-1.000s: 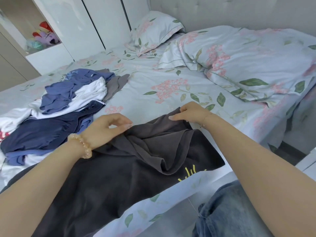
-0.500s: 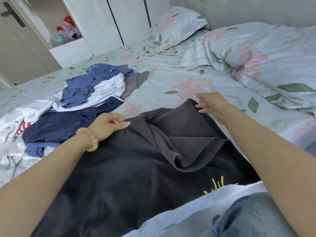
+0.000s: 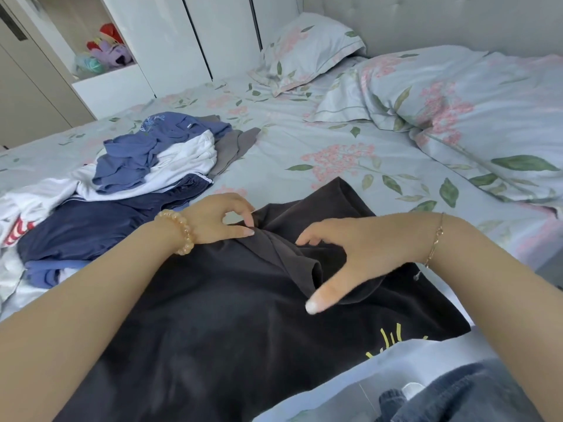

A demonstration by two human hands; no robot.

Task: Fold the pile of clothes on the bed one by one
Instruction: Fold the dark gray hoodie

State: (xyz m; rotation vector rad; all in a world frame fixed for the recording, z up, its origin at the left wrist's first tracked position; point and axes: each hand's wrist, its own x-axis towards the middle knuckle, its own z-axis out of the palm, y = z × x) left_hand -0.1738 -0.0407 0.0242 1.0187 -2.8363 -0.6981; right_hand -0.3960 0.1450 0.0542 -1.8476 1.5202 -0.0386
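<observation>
A dark grey garment (image 3: 213, 315) with a yellow print near its hem lies spread on the near side of the bed, with a rumpled fold in its middle. My left hand (image 3: 216, 217), with a bead bracelet on the wrist, pinches the garment's upper edge between thumb and fingers. My right hand (image 3: 350, 251) hovers over the rumpled fold, fingers spread and thumb pointing down, holding nothing. The pile of clothes (image 3: 128, 184) lies to the left: blue, white, navy and grey pieces heaped together.
The bed (image 3: 304, 141) has a floral sheet; a pillow (image 3: 307, 53) and a bunched duvet (image 3: 457, 111) lie at the far right. White wardrobe doors (image 3: 170, 38) stand behind, beside a niche with soft toys (image 3: 106, 53). My jeans-clad leg (image 3: 457, 397) is at the bed's near edge.
My right hand let go of the garment's far corner and moved left and nearer, over the middle fold. My left hand kept its pinch on the upper edge.
</observation>
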